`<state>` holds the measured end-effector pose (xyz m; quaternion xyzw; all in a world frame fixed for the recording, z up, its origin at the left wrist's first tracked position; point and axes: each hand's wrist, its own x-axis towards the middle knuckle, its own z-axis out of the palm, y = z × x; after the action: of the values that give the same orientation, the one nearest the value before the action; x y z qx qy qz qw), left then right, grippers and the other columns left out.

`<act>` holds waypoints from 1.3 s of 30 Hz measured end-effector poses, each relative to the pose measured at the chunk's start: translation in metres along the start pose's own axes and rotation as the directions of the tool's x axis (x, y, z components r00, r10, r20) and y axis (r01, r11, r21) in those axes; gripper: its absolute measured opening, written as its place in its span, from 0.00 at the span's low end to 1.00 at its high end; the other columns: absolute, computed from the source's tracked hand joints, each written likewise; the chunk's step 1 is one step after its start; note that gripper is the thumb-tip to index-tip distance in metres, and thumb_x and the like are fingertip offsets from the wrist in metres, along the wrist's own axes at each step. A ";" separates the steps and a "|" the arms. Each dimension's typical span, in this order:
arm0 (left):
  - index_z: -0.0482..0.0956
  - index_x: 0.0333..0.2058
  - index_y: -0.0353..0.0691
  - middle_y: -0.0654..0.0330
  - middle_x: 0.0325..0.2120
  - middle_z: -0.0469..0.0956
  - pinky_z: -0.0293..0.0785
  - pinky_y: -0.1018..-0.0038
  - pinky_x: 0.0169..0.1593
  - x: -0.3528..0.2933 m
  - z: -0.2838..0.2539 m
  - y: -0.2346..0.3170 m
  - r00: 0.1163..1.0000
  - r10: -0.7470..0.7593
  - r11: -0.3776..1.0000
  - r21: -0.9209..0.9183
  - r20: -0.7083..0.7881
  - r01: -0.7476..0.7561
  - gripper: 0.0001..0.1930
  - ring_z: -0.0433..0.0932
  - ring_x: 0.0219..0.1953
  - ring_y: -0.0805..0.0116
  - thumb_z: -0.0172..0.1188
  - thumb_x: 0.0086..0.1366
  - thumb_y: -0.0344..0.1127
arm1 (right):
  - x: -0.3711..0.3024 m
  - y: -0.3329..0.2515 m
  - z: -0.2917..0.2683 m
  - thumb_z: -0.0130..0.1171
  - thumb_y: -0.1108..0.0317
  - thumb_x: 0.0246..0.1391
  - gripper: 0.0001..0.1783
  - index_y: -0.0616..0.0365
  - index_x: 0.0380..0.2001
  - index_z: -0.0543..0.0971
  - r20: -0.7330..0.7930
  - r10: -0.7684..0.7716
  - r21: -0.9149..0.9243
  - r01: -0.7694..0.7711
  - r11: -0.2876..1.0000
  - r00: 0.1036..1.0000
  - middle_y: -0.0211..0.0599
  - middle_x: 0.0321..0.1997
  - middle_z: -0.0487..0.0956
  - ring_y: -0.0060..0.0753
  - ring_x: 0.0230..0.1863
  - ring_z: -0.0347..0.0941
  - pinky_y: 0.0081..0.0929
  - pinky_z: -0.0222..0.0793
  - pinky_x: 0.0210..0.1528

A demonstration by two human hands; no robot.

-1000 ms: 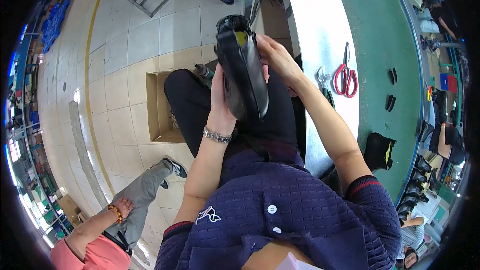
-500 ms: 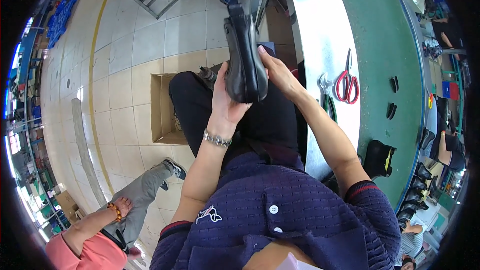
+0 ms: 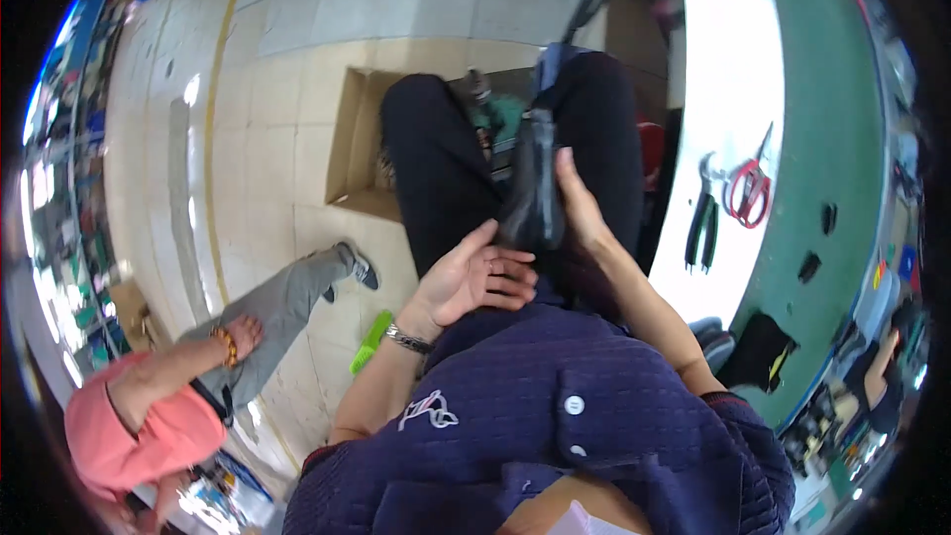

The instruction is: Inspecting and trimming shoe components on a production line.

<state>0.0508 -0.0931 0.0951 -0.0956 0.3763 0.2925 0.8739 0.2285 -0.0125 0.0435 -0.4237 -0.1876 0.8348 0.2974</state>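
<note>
grasps a black shoe along its right side with the right hand, mostly hidden at the fingers. holds the left hand loosely uncurled, just beside the shoe's lower end; cannot tell if touching. has the shoe near the frame's centre, between both hands.

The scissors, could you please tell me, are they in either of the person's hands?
No, the scissors lie on the metal surface beside the pliers.

A glossy black leather shoe, slightly blurred, extends lengthwise over the black-trousered lap, rounded end nearer, narrower end away
</note>
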 end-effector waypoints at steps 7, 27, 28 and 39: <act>0.63 0.59 0.36 0.60 0.46 0.73 0.64 0.75 0.56 0.036 0.024 0.050 0.587 0.744 0.261 0.671 0.318 -0.694 0.38 0.72 0.47 0.71 0.69 0.55 0.48 | 0.021 0.036 -0.006 0.39 0.46 0.66 0.32 0.58 0.64 0.60 0.064 -0.285 -0.426 0.284 0.859 0.956 0.40 0.58 0.70 0.33 0.56 0.68 0.29 0.61 0.60; 0.71 0.52 0.39 0.72 0.35 0.74 0.67 0.86 0.44 0.066 0.024 0.052 0.780 0.625 0.757 0.218 0.033 -0.616 0.23 0.71 0.37 0.85 0.62 0.63 0.45 | -0.075 -0.050 -0.169 0.57 0.56 0.57 0.25 0.61 0.53 0.71 -0.216 -0.832 -0.916 -0.401 -0.009 0.511 0.48 0.44 0.74 0.45 0.44 0.72 0.38 0.66 0.52; 0.71 0.52 0.39 0.72 0.35 0.74 0.67 0.86 0.44 0.065 0.020 0.052 0.777 0.629 0.755 0.216 0.030 -0.619 0.23 0.71 0.37 0.85 0.62 0.63 0.45 | -0.075 -0.055 -0.165 0.57 0.56 0.57 0.25 0.61 0.53 0.71 -0.211 -0.831 -0.917 -0.398 -0.013 0.514 0.48 0.44 0.74 0.45 0.44 0.72 0.38 0.66 0.52; 0.70 0.34 0.43 0.75 0.25 0.64 0.57 0.86 0.32 0.066 0.012 0.048 0.692 0.716 0.582 0.469 0.090 -0.664 0.17 0.60 0.27 0.87 0.64 0.60 0.49 | -0.068 -0.060 -0.011 0.52 0.53 0.62 0.20 0.63 0.35 0.77 0.132 0.352 -0.521 -0.237 0.820 0.927 0.33 0.25 0.76 0.20 0.24 0.71 0.19 0.67 0.28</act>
<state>0.0660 -0.0202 0.0594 0.2554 0.4890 0.5039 0.6646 0.2898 -0.0115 0.1117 -0.4134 -0.3595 0.8363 0.0224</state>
